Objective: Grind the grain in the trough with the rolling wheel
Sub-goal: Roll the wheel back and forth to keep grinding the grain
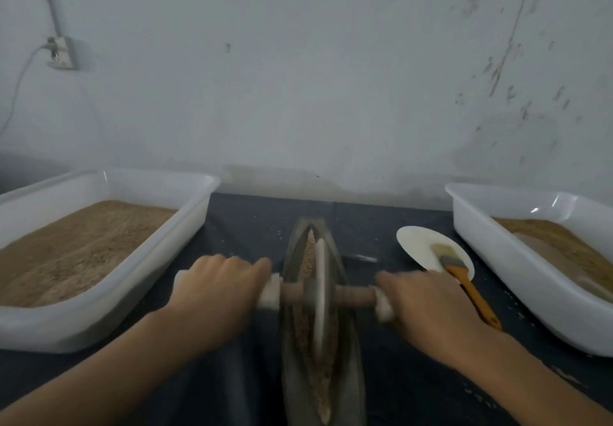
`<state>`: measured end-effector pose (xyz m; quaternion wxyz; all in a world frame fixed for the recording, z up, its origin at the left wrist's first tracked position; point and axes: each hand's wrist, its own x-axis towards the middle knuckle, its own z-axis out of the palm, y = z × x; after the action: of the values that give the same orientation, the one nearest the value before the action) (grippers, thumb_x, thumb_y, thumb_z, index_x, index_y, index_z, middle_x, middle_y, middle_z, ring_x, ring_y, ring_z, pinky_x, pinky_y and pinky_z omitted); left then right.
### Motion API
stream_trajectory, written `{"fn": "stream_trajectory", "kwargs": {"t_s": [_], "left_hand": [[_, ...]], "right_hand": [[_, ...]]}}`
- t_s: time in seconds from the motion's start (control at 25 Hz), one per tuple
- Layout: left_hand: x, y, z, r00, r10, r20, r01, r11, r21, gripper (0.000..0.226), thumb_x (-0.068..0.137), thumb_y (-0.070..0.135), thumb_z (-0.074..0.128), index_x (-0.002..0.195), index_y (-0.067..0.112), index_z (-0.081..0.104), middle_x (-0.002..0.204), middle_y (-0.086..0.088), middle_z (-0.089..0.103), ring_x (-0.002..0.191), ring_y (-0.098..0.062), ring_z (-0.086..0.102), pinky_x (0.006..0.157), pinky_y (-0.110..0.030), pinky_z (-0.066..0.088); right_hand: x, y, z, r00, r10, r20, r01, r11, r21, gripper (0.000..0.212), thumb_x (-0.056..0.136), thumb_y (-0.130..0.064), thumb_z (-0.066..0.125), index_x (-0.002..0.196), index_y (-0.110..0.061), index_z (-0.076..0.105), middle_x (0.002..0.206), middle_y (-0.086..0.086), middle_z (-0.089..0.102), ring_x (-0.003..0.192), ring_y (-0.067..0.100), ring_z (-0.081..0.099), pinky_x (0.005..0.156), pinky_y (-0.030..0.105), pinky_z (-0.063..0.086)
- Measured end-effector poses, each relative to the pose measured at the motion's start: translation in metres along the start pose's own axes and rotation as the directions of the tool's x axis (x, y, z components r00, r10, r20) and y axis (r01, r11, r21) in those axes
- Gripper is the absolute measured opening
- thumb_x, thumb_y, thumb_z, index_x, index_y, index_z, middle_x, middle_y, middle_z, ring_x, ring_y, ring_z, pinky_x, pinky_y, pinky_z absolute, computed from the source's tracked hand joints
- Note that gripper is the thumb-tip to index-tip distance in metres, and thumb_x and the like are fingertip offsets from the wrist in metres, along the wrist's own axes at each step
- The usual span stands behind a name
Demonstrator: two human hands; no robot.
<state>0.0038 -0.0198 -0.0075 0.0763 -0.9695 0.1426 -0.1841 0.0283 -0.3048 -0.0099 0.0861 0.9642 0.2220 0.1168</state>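
Two hands are on the axle, as I see it: my left hand [219, 288] has its fingers [247, 264] curled over the white-wrapped grip on the left end, and my right hand [428, 306] grips the wrapped right end the same way. Between them the rolling wheel [319, 296] stands upright on its edge in the groove of the trough [335, 260], a long dark boat-shaped vessel lying at the middle of the bench [252, 226] with its far tip toward the wall. Brown grain [310, 260] fills the groove ahead of and behind the wheel. A white tub [109, 183] of brown grain sits at the left edge of the bench; a second white tub [497, 233] sits at the right edge. Between trough and right tub lies a white plate [418, 243] with an orange-handled brush [464, 279] resting across it. Both hands are blurred.
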Motion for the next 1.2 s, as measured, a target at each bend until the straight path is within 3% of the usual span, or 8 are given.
{"fn": "stream_trajectory", "kwargs": {"t_s": [0.16, 0.28, 0.44, 0.72, 0.84, 0.92, 1.0, 1.2], "left_hand": [[-0.045, 0.012, -0.026, 0.967, 0.163, -0.197, -0.146, 0.985, 0.097, 0.056, 0.033, 0.020, 0.081, 0.072, 0.026, 0.042, 0.051, 0.009, 0.041, 0.039, -0.017, 0.043, 0.043, -0.026, 0.019], [-0.010, 0.012, -0.014, 1.000, 0.019, -0.009, -0.017, 0.985, 0.171, 0.045, 0.064, 0.033, 0.075, 0.084, 0.030, 0.035, 0.072, 0.007, 0.058, 0.060, -0.017, 0.057, 0.052, -0.030, 0.028], [0.062, -0.003, 0.014, 0.989, -0.149, 0.001, 0.147, 0.977, 0.155, 0.020, 0.085, 0.029, 0.058, 0.098, 0.024, 0.044, 0.094, 0.000, 0.064, 0.078, -0.024, 0.060, 0.063, -0.033, 0.035], [0.005, 0.007, 0.000, 0.993, 0.045, -0.113, -0.029, 0.990, 0.140, 0.052, 0.068, 0.032, 0.074, 0.084, 0.029, 0.025, 0.072, 0.007, 0.056, 0.055, -0.015, 0.034, 0.050, -0.028, 0.022], [-0.042, 0.010, -0.018, 0.948, 0.183, -0.260, -0.150, 0.979, 0.140, 0.070, 0.040, 0.026, 0.081, 0.078, 0.030, 0.022, 0.051, 0.011, 0.039, 0.042, -0.013, 0.023, 0.047, -0.021, 0.002], [-0.032, 0.010, -0.018, 0.968, 0.147, -0.201, -0.116, 0.981, 0.156, 0.065, 0.041, 0.028, 0.079, 0.077, 0.030, 0.025, 0.051, 0.011, 0.037, 0.042, -0.014, 0.022, 0.047, -0.021, 0.003], [0.002, 0.012, -0.001, 0.989, 0.053, -0.138, -0.024, 0.978, 0.205, 0.049, 0.061, 0.034, 0.074, 0.080, 0.028, 0.029, 0.061, 0.008, 0.045, 0.048, -0.017, 0.032, 0.047, -0.027, 0.016], [0.084, -0.012, 0.032, 0.985, -0.164, -0.049, 0.166, 0.985, 0.046, 0.016, 0.083, 0.029, 0.056, 0.095, 0.023, 0.048, 0.088, -0.004, 0.064, 0.074, -0.027, 0.057, 0.061, -0.034, 0.035]], "right_hand": [[-0.043, -0.001, -0.017, 0.987, 0.034, 0.156, -0.031, 0.999, -0.020, 0.031, 0.075, -0.053, 0.053, 0.078, -0.042, 0.024, 0.071, -0.013, 0.044, 0.065, 0.004, 0.045, 0.052, 0.025, 0.028], [-0.010, -0.007, -0.002, 0.999, 0.040, 0.003, -0.040, 0.999, 0.002, 0.028, 0.079, -0.048, 0.059, 0.088, -0.039, 0.033, 0.078, -0.010, 0.055, 0.071, 0.011, 0.055, 0.062, 0.033, 0.045], [0.078, 0.003, 0.007, 0.988, 0.118, -0.096, -0.123, 0.991, -0.056, 0.021, 0.083, -0.037, 0.061, 0.091, -0.028, 0.044, 0.090, 0.004, 0.065, 0.082, 0.031, 0.061, 0.060, 0.033, 0.034], [-0.003, -0.001, 0.007, 0.989, -0.061, -0.136, 0.060, 0.998, -0.011, 0.042, 0.072, -0.038, 0.068, 0.079, -0.035, 0.026, 0.068, -0.005, 0.055, 0.058, 0.020, 0.055, 0.051, 0.037, 0.045], [-0.051, -0.005, -0.015, 0.935, -0.161, -0.315, 0.151, 0.987, -0.057, 0.060, 0.047, -0.032, 0.076, 0.074, -0.032, 0.022, 0.050, -0.008, 0.038, 0.035, 0.014, 0.032, 0.038, 0.020, 0.013], [-0.044, -0.008, -0.014, 0.975, -0.116, -0.189, 0.102, 0.991, -0.084, 0.053, 0.055, -0.039, 0.074, 0.074, -0.034, 0.024, 0.054, -0.008, 0.041, 0.041, 0.013, 0.038, 0.040, 0.022, 0.013], [-0.006, -0.009, -0.002, 0.998, 0.022, -0.063, -0.028, 0.996, -0.089, 0.035, 0.075, -0.044, 0.065, 0.081, -0.033, 0.032, 0.071, -0.007, 0.055, 0.062, 0.018, 0.055, 0.050, 0.030, 0.037], [0.099, -0.001, -0.003, 0.985, 0.061, -0.162, -0.083, 0.987, -0.135, 0.018, 0.083, -0.031, 0.063, 0.094, -0.023, 0.051, 0.090, 0.006, 0.065, 0.076, 0.030, 0.057, 0.061, 0.033, 0.031]]}}
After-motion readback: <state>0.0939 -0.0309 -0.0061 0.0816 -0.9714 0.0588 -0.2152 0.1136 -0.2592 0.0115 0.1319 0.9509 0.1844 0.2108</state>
